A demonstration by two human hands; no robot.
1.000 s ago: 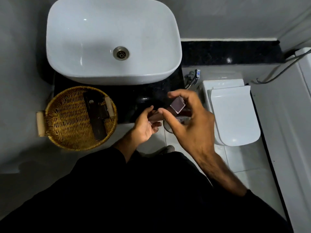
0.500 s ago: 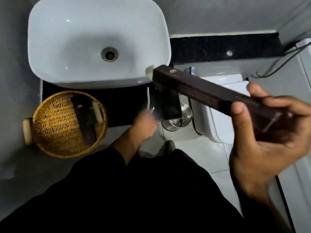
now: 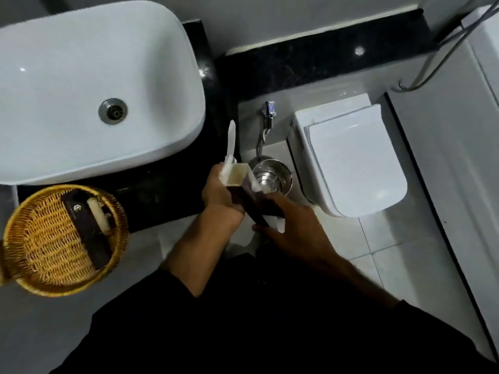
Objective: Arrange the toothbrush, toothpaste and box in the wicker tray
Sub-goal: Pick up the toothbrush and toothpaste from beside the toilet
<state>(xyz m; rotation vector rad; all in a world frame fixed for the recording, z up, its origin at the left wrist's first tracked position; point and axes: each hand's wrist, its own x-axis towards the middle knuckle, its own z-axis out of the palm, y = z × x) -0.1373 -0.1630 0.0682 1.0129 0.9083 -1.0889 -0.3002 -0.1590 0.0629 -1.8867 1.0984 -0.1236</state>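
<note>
Head view: left hand (image 3: pixel 220 197) grips toothbrush (image 3: pixel 231 140) beside box (image 3: pixel 247 203) mouth, right hand (image 3: pixel 295 229) clasps its tail; wicker tray (image 3: pixel 48 238) lies nearer the left.

the sink (image 3: pixel 81 90) sits far left on the counter (image 3: pixel 167 201). nearer, at the left edge, the wicker tray (image 3: pixel 40 252) holds a box (image 3: pixel 86 233). at centre the left hand (image 3: pixel 221 201) and right hand (image 3: pixel 294 228) meet on a second box (image 3: pixel 243 193), a metal bin (image 3: pixel 272 176) just behind, the toilet (image 3: pixel 356 163) right of it.
</note>
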